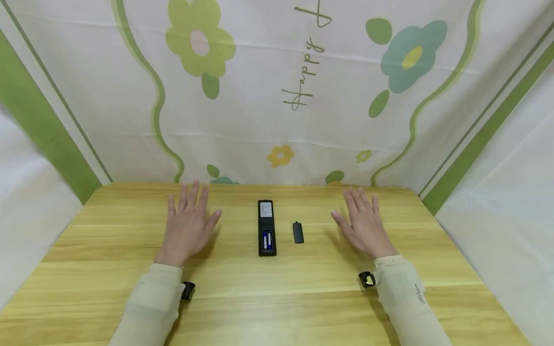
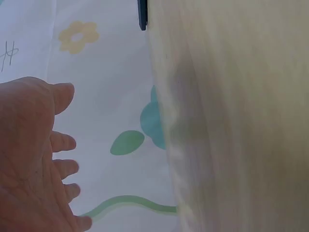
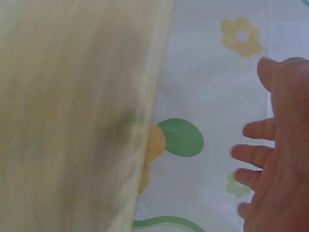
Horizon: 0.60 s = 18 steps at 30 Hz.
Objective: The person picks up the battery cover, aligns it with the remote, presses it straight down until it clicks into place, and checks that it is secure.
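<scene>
A black remote (image 1: 267, 223) lies back side up on the wooden table in the head view, its battery bay uncovered with two blue-and-silver batteries (image 1: 267, 240) inside. Its small black cover (image 1: 298, 232) rests separately, just right of it. The left hand (image 1: 186, 230) is spread with straight fingers left of the remote, palm down, holding nothing. To the right of the cover, the right hand (image 1: 363, 226) is likewise spread and holds nothing. The wrist views show the left palm (image 2: 29, 154) and right palm (image 3: 285, 154) bare. A dark object's end (image 2: 143, 17) shows at the left wrist view's top.
The wooden table (image 1: 281, 302) reaches back to a white cloth (image 1: 246, 110) printed with flowers, green lines and writing. White cloth with green bands hangs at both sides. Black straps show at both sleeved wrists.
</scene>
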Available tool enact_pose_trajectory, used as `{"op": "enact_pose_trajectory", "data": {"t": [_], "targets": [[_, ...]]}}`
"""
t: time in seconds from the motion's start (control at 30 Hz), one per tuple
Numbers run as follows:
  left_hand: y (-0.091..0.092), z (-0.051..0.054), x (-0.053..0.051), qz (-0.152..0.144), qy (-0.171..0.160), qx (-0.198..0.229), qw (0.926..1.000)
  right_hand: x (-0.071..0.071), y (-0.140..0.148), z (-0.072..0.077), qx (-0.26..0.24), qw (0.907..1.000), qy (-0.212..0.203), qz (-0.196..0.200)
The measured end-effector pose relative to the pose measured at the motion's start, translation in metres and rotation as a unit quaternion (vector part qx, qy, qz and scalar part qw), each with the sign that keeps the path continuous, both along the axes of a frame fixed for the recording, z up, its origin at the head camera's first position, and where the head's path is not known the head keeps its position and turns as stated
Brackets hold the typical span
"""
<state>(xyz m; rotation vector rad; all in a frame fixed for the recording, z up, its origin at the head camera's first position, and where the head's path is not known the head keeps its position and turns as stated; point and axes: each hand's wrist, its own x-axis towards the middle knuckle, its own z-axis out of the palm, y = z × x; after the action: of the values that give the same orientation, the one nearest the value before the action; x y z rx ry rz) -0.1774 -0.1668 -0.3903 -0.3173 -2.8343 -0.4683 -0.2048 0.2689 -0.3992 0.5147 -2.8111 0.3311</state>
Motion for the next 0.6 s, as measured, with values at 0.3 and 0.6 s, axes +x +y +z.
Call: {"op": "enact_pose_trajectory", "data": {"t": [0.3,0.6], "targets": [[0.014,0.002,0.002,-0.032,-0.025,-0.003,0.9992,0.006,-0.007,0.011,-0.032,0.9986,-0.04,0.014],[0.036,0.003,0.006,-0.088,-0.009,-0.031,0.9956,0.016,-0.022,0.021,-0.042,0.9948,-0.089,0.029]]}}
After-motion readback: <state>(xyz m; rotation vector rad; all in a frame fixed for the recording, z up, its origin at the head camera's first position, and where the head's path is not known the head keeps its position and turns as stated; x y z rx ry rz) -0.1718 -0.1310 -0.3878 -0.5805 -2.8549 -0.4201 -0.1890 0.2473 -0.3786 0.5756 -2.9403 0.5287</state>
